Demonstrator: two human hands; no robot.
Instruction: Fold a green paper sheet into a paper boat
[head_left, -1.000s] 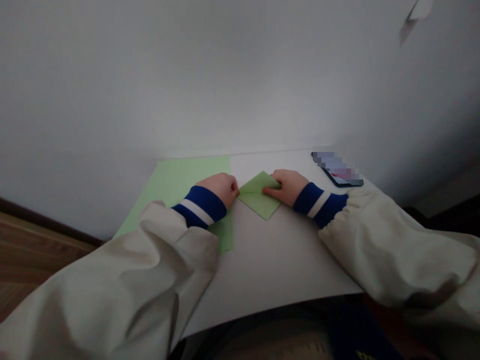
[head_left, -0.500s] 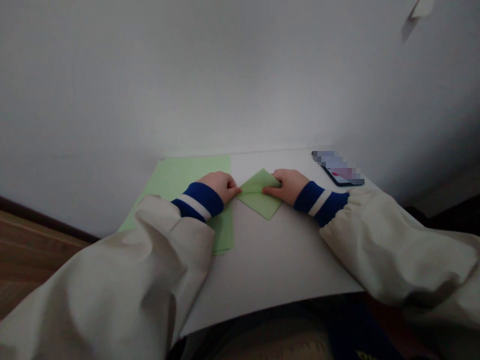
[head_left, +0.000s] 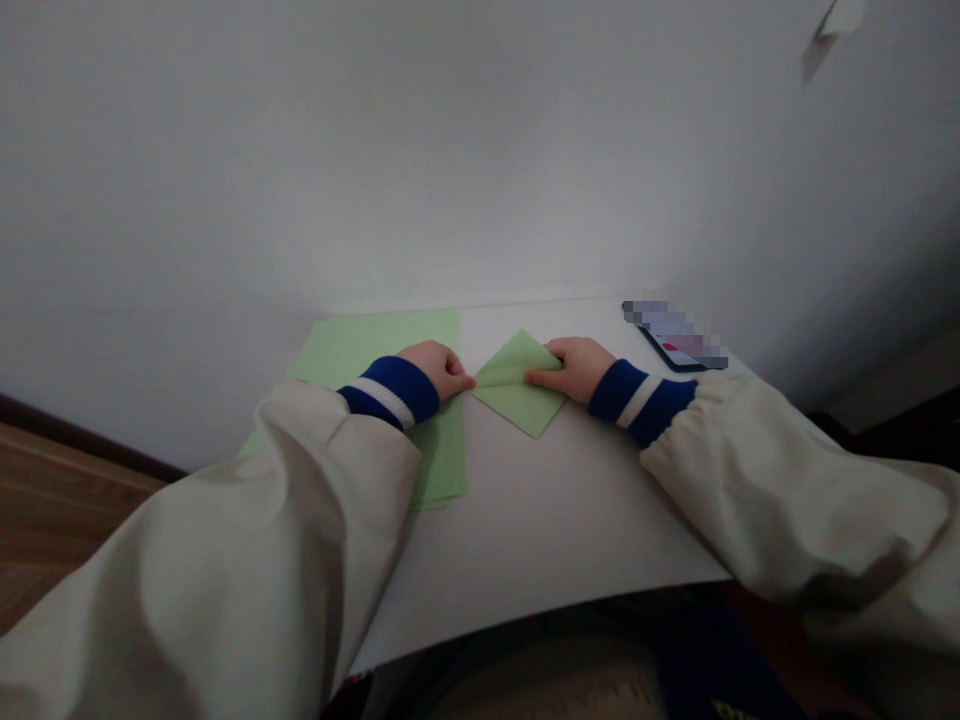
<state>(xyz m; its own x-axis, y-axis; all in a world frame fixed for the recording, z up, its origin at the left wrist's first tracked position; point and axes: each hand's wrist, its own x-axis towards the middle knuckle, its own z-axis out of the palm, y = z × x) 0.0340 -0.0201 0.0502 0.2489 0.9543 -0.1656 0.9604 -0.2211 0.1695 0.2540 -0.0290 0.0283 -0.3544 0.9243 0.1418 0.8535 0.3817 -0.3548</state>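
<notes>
At right hand [head_left: 581, 366] — folded green paper [head_left: 513, 394], 1 corner hidden.

Green folded paper [head_left: 511, 396], diamond-shaped, creased across middle

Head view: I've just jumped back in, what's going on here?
A person is handling a small folded green paper over a white table. The right hand holds it by the right corner, thumb on top. The left hand has its fingers at the left corner; whether they pinch or just press is hard to tell. Larger green sheets lie beneath the left arm, and a phone lies beyond the right hand.
</notes>
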